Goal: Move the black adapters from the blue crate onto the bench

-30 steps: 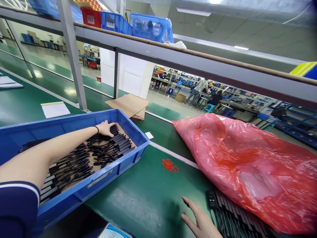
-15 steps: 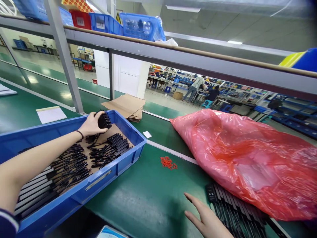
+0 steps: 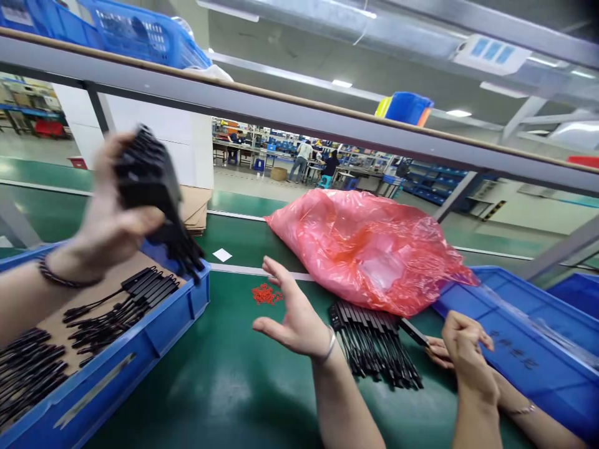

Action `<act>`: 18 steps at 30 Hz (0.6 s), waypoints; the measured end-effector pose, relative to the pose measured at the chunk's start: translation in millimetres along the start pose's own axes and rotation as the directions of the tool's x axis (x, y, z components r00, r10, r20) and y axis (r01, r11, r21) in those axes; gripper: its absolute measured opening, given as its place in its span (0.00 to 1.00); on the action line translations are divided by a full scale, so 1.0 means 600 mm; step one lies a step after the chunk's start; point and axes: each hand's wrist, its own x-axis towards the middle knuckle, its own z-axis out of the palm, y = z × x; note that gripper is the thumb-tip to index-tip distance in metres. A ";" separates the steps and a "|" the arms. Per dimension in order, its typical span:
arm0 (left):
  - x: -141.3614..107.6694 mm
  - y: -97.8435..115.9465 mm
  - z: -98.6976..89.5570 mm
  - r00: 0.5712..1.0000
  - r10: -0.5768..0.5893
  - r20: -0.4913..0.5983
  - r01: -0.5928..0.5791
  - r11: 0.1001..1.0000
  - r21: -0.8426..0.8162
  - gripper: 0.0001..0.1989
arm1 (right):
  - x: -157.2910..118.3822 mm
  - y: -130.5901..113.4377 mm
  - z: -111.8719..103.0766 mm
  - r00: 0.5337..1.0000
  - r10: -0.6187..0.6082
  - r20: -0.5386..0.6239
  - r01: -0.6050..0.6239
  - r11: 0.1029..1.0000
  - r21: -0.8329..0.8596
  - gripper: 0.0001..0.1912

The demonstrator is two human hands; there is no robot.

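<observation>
Lying inside blue bin (image 3: 140,354): black devices (image 3: 128,305)

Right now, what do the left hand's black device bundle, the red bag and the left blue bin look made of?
Black device bundle in the left hand: probably hard plastic, going by its blocky bodies; blur leaves the finish unclear.
Red bag: thin, glossy plastic film, by its creases, highlights and translucency.
Left blue bin: likely rigid molded plastic, semi-matte, by its thick rim and ribbed wall.
</observation>
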 end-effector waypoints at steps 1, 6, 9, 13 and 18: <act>-0.011 0.005 0.043 0.998 -0.007 0.064 0.010 0.999 -0.045 0.41 | 0.012 -0.004 0.003 0.998 -0.017 -0.068 0.021 0.997 0.071 0.50; -0.068 -0.010 0.201 0.908 -0.151 0.390 0.200 0.976 -0.089 0.44 | 0.068 -0.029 0.006 0.997 0.071 -0.003 -0.067 0.952 0.299 0.58; -0.075 -0.031 0.241 0.889 -0.149 0.432 0.209 0.973 -0.096 0.45 | 0.036 -0.029 -0.041 0.991 0.100 0.085 -0.122 0.943 0.310 0.44; -0.070 -0.053 0.266 0.855 -0.162 0.493 0.261 0.956 -0.137 0.45 | -0.161 0.042 -0.191 0.976 0.003 0.217 -0.099 0.897 0.430 0.32; -0.076 -0.073 0.270 0.848 -0.178 0.499 0.321 0.922 -0.216 0.42 | -0.374 0.164 -0.300 0.820 0.228 -0.526 -0.303 0.951 -0.060 0.26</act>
